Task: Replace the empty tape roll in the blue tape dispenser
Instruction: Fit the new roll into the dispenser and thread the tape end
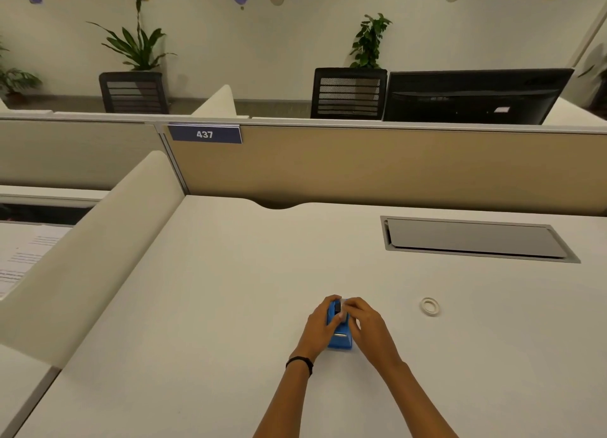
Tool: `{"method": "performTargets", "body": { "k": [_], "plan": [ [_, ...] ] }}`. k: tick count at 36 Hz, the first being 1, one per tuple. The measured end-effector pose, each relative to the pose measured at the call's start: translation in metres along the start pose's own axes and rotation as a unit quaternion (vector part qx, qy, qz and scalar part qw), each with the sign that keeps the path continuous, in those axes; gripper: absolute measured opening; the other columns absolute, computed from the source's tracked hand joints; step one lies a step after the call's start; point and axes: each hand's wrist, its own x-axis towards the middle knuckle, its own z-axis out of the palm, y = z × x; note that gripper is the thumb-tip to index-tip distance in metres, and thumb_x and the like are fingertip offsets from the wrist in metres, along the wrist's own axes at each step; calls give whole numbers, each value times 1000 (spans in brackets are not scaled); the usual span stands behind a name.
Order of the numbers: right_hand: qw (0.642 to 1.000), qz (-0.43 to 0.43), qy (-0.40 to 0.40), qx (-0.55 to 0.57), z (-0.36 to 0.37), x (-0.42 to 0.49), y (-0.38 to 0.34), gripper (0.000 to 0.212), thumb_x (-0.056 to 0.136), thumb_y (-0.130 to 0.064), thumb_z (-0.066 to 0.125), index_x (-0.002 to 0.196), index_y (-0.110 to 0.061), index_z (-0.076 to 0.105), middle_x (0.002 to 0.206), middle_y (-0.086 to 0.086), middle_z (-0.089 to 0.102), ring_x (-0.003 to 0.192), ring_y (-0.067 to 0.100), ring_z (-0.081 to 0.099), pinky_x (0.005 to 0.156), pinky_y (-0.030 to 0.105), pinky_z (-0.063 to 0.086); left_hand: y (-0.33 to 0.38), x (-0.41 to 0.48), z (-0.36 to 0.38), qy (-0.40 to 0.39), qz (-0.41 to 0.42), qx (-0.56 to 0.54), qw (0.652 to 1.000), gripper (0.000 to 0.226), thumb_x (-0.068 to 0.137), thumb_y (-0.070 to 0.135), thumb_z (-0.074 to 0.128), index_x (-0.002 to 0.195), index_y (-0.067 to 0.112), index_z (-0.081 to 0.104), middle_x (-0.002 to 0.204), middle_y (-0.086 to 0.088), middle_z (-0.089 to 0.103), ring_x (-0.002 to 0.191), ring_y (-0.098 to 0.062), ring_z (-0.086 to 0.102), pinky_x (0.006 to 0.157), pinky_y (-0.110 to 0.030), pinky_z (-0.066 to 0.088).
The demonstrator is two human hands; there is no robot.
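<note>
A small blue tape dispenser (340, 339) stands on the white desk (230, 306), its cutter end toward me. My left hand (320, 326) grips its left side. My right hand (368, 322) wraps its right side, fingers pinching something pale at the top by a black hub (337, 309); I cannot tell what the pale piece is. A white tape ring (430, 306) lies flat on the desk, about a hand's width to the right of my right hand, apart from both hands.
A grey cable hatch (473, 238) is set in the desk at the far right. A tan partition (361, 168) closes the back and a white divider (82, 253) the left. Papers (19, 257) lie on the neighbouring desk.
</note>
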Motion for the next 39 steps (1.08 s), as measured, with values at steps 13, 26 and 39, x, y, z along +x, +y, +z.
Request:
{"method": "performTargets", "body": {
  "k": [13, 26, 39],
  "plan": [
    [997, 78, -10, 17, 0, 22, -2, 18, 92, -15, 50, 100, -6, 64, 102, 11, 64, 87, 19, 62, 76, 24, 49, -2, 0, 0, 3, 1, 6, 1000, 35, 95, 28, 49, 128, 21, 45, 124, 1, 57, 111, -13, 56, 92, -13, 44],
    [994, 107, -16, 4, -2, 24, -6, 14, 87, -12, 58, 89, -1, 66, 97, 14, 65, 84, 24, 62, 70, 23, 46, -1, 0, 0, 17, -18, -6, 1000, 32, 94, 32, 49, 125, 25, 48, 123, 4, 59, 109, -9, 57, 94, -17, 46],
    [997, 67, 3, 35, -1, -1, -9, 15, 90, -12, 54, 92, -3, 66, 95, 10, 66, 78, 14, 62, 69, 12, 48, -2, 0, 3, 31, -6, 1, 1000, 28, 95, 29, 48, 123, 25, 48, 125, 3, 58, 110, -8, 55, 86, -6, 43]
  ]
}}
